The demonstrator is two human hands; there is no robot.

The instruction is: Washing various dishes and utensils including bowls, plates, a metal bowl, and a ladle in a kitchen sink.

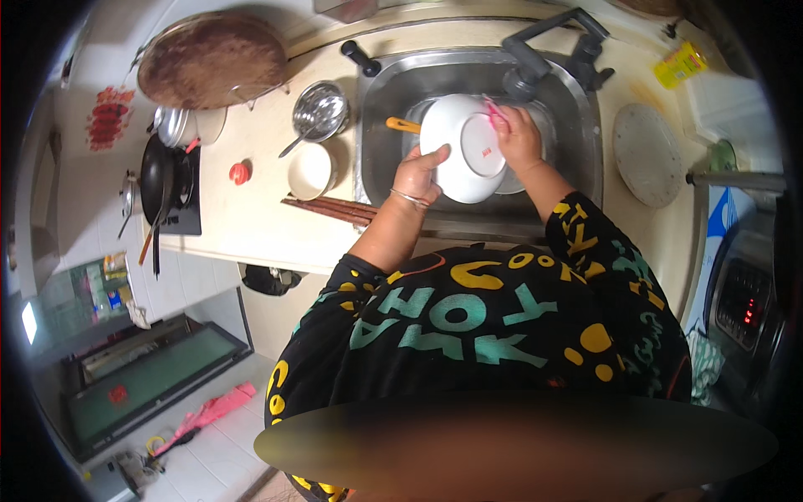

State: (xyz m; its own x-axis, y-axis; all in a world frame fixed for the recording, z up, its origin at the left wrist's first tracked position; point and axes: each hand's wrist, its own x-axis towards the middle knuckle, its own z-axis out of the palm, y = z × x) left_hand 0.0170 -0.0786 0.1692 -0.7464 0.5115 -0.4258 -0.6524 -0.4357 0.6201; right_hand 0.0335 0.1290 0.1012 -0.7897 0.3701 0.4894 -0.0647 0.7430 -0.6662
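A white bowl (461, 169), its underside with the foot ring facing up, is held over the steel sink (379, 182). My left hand (421, 172) grips its left edge, thumb on the outer surface. At the bowl's right side my right hand (519, 135) holds a pink cloth or pad (493, 113) against it. A yellow-orange handle (403, 125) sticks out from behind the bowl; what it belongs to is hidden. Under the bowl, other round dishes in the sink show only in part.
Left of the sink are a steel bowl (320, 112) with a utensil, a cream bowl (312, 170), brown chopsticks (332, 210) and a cut tomato (239, 173). A black faucet (533, 59) reaches over the sink. A speckled plate (648, 155) lies right. A wok (157, 166) sits on the stove.
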